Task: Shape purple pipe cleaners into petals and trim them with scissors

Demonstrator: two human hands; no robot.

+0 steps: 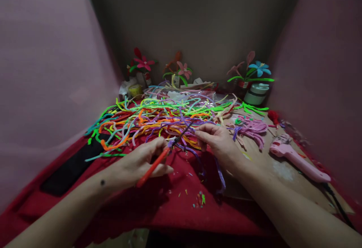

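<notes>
Here, close work above a red cloth (pixel 169 214).
The left hand (pixel 143 159) grips a red-handled tool (pixel 155 165), probably scissors; the right hand (pixel 213 138) pinches a purple strand (pixel 194 130) near its tip.

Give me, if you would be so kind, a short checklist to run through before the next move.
1. Left hand grips the orange tool: ok, fingers around its handle.
2. Right hand holds a purple stem: ok, pinched at the fingertips.
3. Orange tool's dark tip free of the pile: cannot tell; it shows in front of the stems, but contact is unclear.
4. Pink tool apart from both hands: ok, it lies on the cardboard.
5. Black slab clear of stems: not ok, some ends cross it.
6. Red cloth free of scraps: not ok.
</notes>
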